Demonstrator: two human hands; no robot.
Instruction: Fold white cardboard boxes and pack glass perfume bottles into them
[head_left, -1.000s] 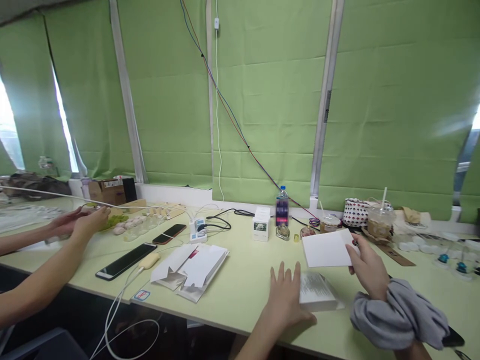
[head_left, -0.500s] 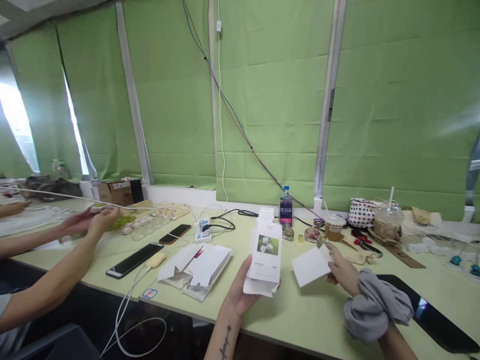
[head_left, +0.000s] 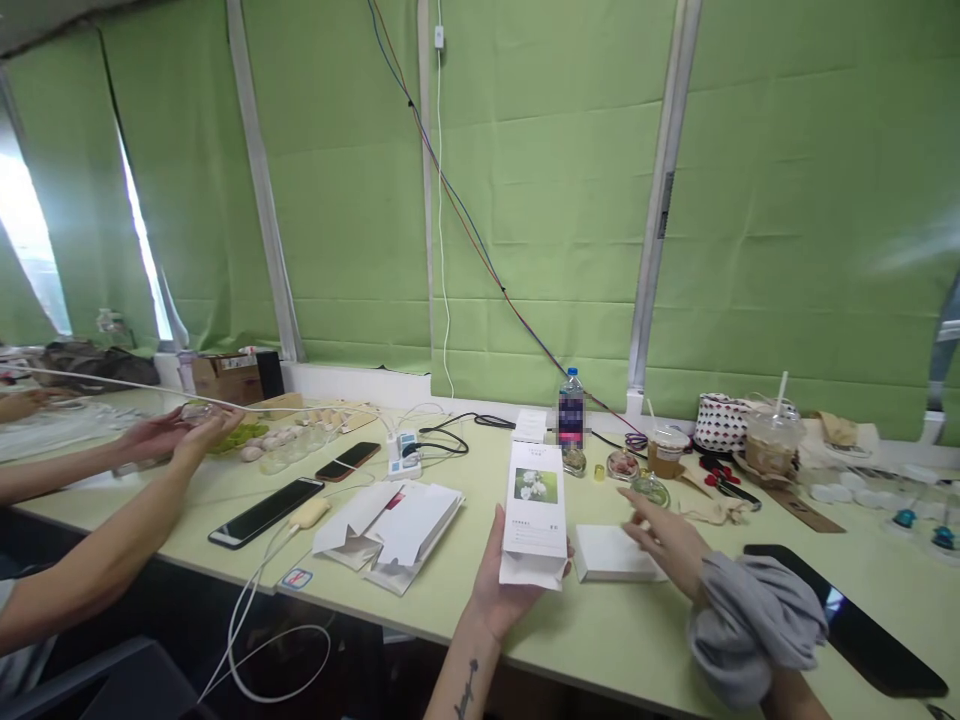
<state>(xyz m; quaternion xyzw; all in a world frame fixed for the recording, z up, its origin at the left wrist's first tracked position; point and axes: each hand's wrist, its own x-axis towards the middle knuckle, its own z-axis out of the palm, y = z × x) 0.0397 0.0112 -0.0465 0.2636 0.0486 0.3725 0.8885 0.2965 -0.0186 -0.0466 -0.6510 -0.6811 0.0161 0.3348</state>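
L hand (head_left: 504, 600) grips white rectangular cardboard box w/ flower photo (head_left: 534, 515) over pale-green counter (head_left: 589, 630); R hand (head_left: 671, 540), fingers loosely spread, is by flat white oblong box (head_left: 611, 555) on counter, contact unclear.

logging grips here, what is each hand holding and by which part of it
The left hand holds the flower-printed white carton by its lower end. The right hand shows nothing held; whether it touches the flat white box cannot be told.
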